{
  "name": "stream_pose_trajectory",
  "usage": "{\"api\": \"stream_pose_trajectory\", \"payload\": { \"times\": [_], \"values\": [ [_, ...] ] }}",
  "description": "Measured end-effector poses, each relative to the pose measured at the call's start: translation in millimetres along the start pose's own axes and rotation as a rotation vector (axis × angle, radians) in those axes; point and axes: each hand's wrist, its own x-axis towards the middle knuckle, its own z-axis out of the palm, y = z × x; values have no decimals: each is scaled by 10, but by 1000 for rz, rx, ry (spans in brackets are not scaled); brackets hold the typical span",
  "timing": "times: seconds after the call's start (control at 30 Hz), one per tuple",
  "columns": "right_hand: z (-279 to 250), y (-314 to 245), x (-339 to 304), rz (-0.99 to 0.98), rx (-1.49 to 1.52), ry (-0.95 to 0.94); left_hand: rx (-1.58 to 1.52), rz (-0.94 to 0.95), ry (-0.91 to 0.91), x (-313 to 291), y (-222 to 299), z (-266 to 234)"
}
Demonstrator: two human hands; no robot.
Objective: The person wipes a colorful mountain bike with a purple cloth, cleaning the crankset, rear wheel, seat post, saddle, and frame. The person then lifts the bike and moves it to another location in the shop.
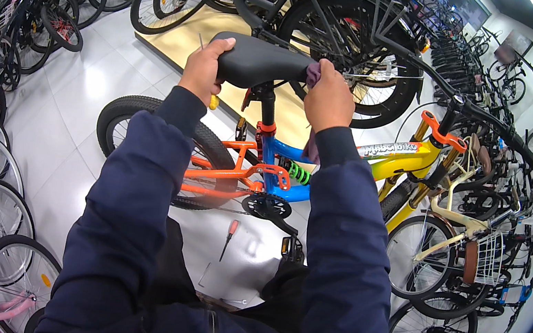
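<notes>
A black bicycle saddle [255,61] tops the seatpost of a bicycle frame [293,151] in orange, blue and yellow. My left hand [204,69] is closed around the saddle's left, wide end. A yellow tip [214,102] sticks out below that hand and a thin metal rod above it; they look like one tool, its middle hidden in the palm. At the saddle's nose my right hand [330,100] is closed on a purple cloth [313,74], pressed against the saddle. More cloth hangs below the right hand. A green spring [298,173] shows under the frame.
On the tiled floor [121,74] between my legs lie a red-handled screwdriver [230,237], a hex key [204,273] and a small wrench [235,300]. A dark bicycle stands on a wooden platform [193,33] ahead. Rows of bicycles line both sides; a cream one with a white basket [489,257] is close right.
</notes>
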Motion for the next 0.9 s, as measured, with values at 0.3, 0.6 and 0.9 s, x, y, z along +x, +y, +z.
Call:
{"api": "stream_pose_trajectory", "payload": {
  "times": [0.3, 0.6, 0.9],
  "values": [
    [-34, 1, 6, 31, 71, -24, -10, 21, 35, -28, -68, 33],
    [51, 91, 15, 2, 138, -7, -16, 24, 23, -45, -37, 34],
    [162, -87, -1209, 520, 1349, -140, 379, 164, -218, -1056, -1125, -213]
  ]
}}
